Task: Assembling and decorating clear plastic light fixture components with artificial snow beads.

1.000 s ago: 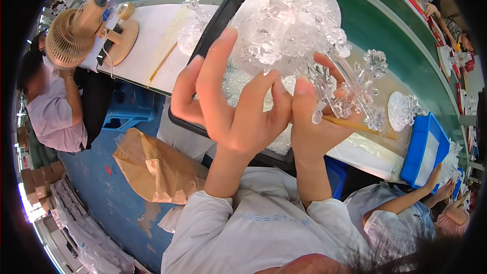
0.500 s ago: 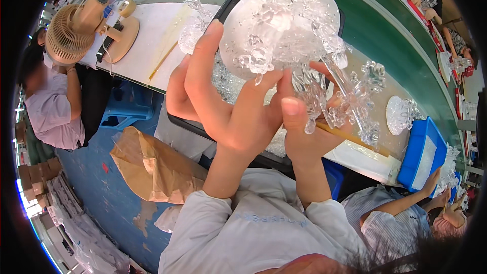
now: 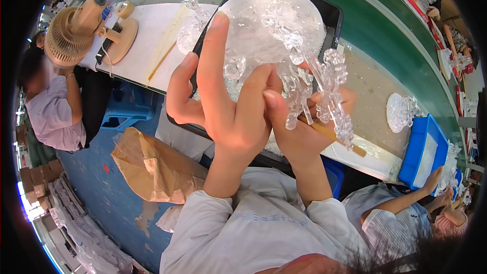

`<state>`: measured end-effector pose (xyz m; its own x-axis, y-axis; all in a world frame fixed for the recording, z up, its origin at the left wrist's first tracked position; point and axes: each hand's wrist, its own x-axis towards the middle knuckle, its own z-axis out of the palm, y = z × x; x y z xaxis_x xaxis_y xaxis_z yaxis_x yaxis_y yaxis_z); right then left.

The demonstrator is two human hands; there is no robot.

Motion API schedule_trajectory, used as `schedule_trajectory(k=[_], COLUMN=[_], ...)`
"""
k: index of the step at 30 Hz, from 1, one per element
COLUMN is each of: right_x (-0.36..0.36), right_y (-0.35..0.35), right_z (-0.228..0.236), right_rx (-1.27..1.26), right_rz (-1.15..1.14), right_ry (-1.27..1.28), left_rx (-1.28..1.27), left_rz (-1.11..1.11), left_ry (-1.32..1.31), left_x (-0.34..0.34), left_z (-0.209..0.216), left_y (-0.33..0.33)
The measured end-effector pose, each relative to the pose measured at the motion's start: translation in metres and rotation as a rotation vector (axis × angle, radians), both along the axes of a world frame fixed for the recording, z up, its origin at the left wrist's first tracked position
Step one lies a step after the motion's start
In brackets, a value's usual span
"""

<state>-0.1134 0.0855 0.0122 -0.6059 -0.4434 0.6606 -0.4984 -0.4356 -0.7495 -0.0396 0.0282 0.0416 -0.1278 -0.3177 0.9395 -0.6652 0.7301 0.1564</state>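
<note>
Above a black tray (image 3: 333, 18) I hold a clear plastic ornament with a round frosted disc base (image 3: 246, 18) and branching figures (image 3: 332, 89) that stick out to the right. My left hand (image 3: 225, 109) grips it, with some fingers raised along the disc's left side and the thumb side bent in under it. Close against it, my right hand (image 3: 304, 139) is closed around a thin yellow stick (image 3: 347, 143), whose end juts out to the right. The clear parts hide the stick's other end and some of my right fingers.
Clear granules lie in the tray. A beige fan (image 3: 71, 33) and another clear ornament (image 3: 190, 33) are at the left, with a brown paper bag (image 3: 154, 170) below. At the right are a disc-based ornament (image 3: 398, 112), a blue bin (image 3: 421, 155) and a co-worker's arm (image 3: 401, 200).
The ornament has turned and shifted a little left, so more of its disc's face shows. Its branching figures swung left and down. Both hands keep hold, and the stick's end moved slightly left.
</note>
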Motion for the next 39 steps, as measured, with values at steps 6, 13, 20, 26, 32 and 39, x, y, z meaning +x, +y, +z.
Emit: schedule_trajectory(k=[6,13,20,26,32,39], right_x=[-0.003,-0.002,-0.013,-0.013,-0.013,-0.001], right_y=[0.001,0.001,0.007,0.009,0.01,-0.001], right_z=[-0.001,-0.005,0.007,0.003,0.001,0.001], right_rx=[-0.037,-0.049,-0.013,-0.015,-0.008,-0.226], right_rz=[0.135,0.035,-0.042,-0.055,0.004,-0.025], right_ry=[-0.186,-0.09,0.296,0.452,0.322,0.017], left_rx=[0.092,0.023,0.037,0.091,-0.052,-0.012], left_rz=[0.008,-0.121,-0.22,-0.195,-0.19,-0.172], left_ry=[-0.087,-0.036,-0.028,-0.137,-0.009,0.008], left_x=[0.004,0.006,0.012,0.021,0.012,0.011], left_z=[0.001,0.001,0.004,0.01,0.006,0.004], left_y=[0.0,-0.006,-0.008,-0.002,-0.002,0.0])
